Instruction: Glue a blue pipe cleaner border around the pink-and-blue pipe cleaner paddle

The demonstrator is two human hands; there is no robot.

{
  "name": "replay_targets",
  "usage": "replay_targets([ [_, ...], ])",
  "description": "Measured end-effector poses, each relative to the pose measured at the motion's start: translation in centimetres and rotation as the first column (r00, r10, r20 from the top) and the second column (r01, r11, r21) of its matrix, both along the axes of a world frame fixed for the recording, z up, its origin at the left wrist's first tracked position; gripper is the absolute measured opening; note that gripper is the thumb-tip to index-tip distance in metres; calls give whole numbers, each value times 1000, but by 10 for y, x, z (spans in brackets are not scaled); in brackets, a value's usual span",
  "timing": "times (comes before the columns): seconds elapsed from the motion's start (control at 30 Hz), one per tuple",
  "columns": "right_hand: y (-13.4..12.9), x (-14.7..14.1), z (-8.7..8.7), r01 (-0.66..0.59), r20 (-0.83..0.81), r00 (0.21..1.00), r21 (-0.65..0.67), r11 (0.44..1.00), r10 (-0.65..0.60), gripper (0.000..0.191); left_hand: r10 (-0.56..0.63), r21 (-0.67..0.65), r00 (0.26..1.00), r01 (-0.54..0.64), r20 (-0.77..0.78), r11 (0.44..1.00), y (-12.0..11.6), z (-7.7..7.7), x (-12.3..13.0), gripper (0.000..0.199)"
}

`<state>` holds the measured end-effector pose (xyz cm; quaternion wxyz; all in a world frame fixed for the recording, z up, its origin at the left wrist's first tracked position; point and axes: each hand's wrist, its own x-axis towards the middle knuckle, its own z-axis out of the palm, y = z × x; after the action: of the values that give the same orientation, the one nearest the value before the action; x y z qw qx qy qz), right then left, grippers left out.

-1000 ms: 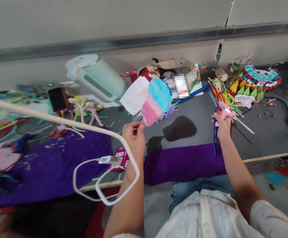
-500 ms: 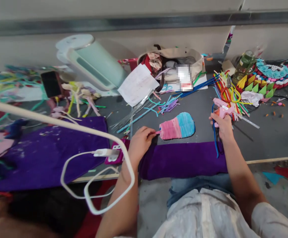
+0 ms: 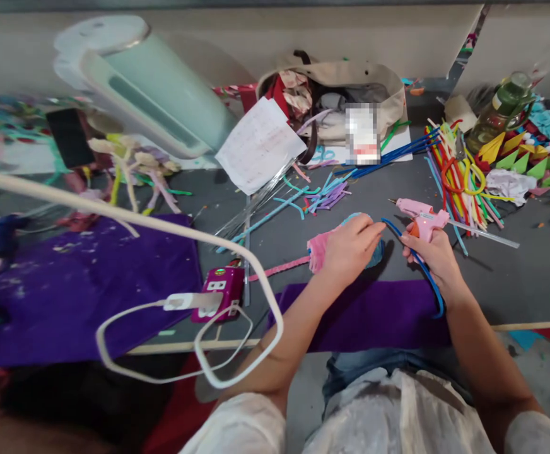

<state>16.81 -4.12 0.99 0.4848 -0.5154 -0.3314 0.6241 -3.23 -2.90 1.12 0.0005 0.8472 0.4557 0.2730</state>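
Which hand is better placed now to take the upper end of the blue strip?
Probably the left hand: its fingers are close to that end of the blue strip, whereas the right hand holds the pink glue gun.

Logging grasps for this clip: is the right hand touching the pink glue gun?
Touching: the head view shows the right hand closed around the lower part of the pink glue gun.

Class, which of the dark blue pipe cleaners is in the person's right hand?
The curved blue pipe cleaner held alongside the pink glue gun in the right hand; the other dark blue ones lie bunched farther back.
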Motion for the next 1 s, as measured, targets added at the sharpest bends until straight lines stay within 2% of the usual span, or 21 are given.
replay_targets([
  [0.1, -5, -5, 5, -56, -27, 998, -25, 998, 55, 46, -51, 146, 999, 52, -13, 988, -4, -21, 2, 27],
  [0.23, -11, -12, 5, -169, -6, 986, -61, 984, 169, 44, -133, 187, 991, 126, 27, 974, -7, -31, -6, 26],
  [0.3, -14, -10, 5, -159, 37, 986, -71, 985, 161, 44, -159, 189, 987, 150, 33, 970, -8, -29, -10, 24],
  [0.43, -17, 5, 9, -47, 221, 973, -65, 997, 61, 42, -165, 259, 986, 150, 35, 954, -14, -17, -12, 23],
  [0.5, -19, 13, 9, -83, 252, 963, -80, 993, 101, 46, -152, 293, 988, 136, 31, 946, -17, -11, -10, 21],
  [0.67, -20, 16, 3, -222, 224, 940, -168, 960, 256, 52, -194, 210, 978, 173, 81, 962, -24, -2, -8, 20],
  [0.87, -19, 11, 1, -250, 233, 925, -227, 941, 301, 46, -77, 102, 994, 69, 79, 992, -29, 4, -18, 39],
  [1.0, -19, 11, 1, -280, 254, 909, -214, 936, 330, 41, -59, 87, 996, 53, 64, 995, -31, 4, -22, 35],
])
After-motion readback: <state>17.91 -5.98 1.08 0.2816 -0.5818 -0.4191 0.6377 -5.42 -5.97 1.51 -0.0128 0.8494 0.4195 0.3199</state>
